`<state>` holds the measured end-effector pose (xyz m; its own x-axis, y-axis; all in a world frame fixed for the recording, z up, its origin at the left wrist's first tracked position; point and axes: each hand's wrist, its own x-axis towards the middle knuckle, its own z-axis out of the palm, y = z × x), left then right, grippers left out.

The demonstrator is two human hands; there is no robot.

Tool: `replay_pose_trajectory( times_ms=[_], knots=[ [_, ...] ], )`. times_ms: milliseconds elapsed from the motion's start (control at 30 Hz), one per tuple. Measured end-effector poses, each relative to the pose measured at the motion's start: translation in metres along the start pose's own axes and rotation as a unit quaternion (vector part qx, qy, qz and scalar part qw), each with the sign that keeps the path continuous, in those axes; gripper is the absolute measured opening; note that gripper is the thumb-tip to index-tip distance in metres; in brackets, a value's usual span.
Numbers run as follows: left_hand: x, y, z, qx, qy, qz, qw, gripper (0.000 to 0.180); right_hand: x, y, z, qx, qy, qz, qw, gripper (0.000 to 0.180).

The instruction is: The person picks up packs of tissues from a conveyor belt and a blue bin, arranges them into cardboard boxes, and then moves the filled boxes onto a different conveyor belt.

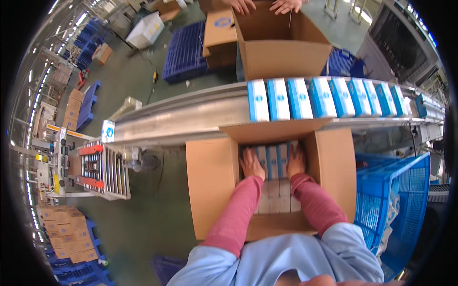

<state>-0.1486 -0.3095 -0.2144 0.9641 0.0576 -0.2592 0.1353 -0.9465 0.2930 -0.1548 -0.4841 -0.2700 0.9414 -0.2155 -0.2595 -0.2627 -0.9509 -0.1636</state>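
Observation:
An opened cardboard carton [210, 178] stands in front of me with its flaps spread outward. Inside it lie several small white boxes [274, 204] in tight rows. At the far side of the carton, a row of blue-and-white boxes [272, 161] sits between my two hands. My left hand [252, 164] presses on the left end of this row, and my right hand [296, 161] grips the right end. The fingertips of both reach down beside the boxes and are partly hidden.
Several upright blue-and-white boxes [299, 98] line the conveyor [186, 117] beyond my carton; one single box [108, 131] stands at its left end. Across it, another person's hands [285, 5] touch a larger carton [286, 57]. A blue plastic crate [405, 205] is at my right.

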Motion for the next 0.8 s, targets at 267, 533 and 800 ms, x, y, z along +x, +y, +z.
replay_pose_trajectory(
  times_ms=[267,533,800],
  knots=[
    [0.070,-0.002,0.034,0.027,-0.162,0.010,0.986,0.055,0.027,-0.038,-0.052,-0.086,-0.111,-0.162,0.977,0.063],
    [0.108,0.018,0.063,-0.098,-0.060,-0.046,0.992,0.050,0.093,-0.027,-0.071,0.018,-0.150,-0.195,0.969,0.068],
    [-0.005,0.085,0.055,-0.061,0.032,-0.105,0.992,0.048,-0.001,0.039,-0.041,0.064,-0.035,-0.047,0.996,0.056]
  ],
)
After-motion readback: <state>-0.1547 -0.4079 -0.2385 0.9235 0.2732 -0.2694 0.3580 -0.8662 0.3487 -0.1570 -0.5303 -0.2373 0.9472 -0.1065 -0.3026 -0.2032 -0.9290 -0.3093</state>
